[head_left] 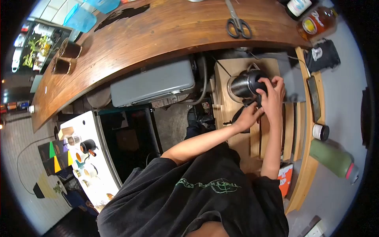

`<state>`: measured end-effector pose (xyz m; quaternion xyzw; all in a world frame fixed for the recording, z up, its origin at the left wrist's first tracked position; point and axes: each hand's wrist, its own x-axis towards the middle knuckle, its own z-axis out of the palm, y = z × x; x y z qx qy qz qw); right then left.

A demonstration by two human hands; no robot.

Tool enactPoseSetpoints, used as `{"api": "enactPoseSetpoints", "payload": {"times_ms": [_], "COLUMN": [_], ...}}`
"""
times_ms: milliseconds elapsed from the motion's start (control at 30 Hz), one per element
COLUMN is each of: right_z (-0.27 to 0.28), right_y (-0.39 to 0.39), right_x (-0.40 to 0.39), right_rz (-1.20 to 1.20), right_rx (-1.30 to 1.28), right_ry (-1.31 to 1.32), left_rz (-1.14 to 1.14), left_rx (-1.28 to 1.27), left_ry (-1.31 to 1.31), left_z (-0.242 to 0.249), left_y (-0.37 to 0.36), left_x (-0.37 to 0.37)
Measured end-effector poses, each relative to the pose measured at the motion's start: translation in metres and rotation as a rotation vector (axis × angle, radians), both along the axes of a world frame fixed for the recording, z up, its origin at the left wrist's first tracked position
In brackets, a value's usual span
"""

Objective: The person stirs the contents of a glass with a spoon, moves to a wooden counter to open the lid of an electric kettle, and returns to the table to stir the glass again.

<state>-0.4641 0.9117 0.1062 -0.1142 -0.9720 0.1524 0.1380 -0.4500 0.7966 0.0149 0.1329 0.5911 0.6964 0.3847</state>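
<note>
A steel electric kettle (241,87) with a black lid and handle sits on a light wooden shelf top (225,71), low to the right under the counter. My right hand (272,93) is curled over the black lid from the right, thumb and fingers bent around its edge. Just below, my left hand (249,117) has its fingertips closed at the kettle's black handle, which they partly hide. Beneath my left wrist lies a black object (238,115) whose kind I cannot make out.
A wooden counter (166,27) overhangs, with scissors (238,27) and bottles on it. Left of the shelf stands a grey metal box (154,83). On the right ledge are a green water bottle (331,158) and a small jar (320,132). Cups stand on a white surface (89,122).
</note>
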Motion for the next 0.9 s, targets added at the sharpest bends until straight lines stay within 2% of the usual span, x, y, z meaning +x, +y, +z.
{"api": "enactPoseSetpoints", "payload": {"times_ms": [167,333,467,900], "right_z": [-0.005,-0.005,0.001,0.001], "right_y": [-0.004,-0.003,-0.003,-0.005], "right_x": [0.005,0.003,0.002,0.0], "right_rz": [0.001,0.012,0.013,-0.011], "right_rx": [0.007,-0.077,-0.038,-0.076], "right_ry": [0.101,0.086,0.049,0.025], "left_rz": [0.035,-0.02,-0.013,0.026], "left_rx": [-0.051,-0.187,-0.157,-0.203], "left_ry": [0.079,0.118,0.184,0.105], "left_z": [0.002,0.011,0.013,0.026], "left_y": [0.001,0.0,-0.003,0.0], "left_x": [0.002,-0.001,0.002,-0.002]}}
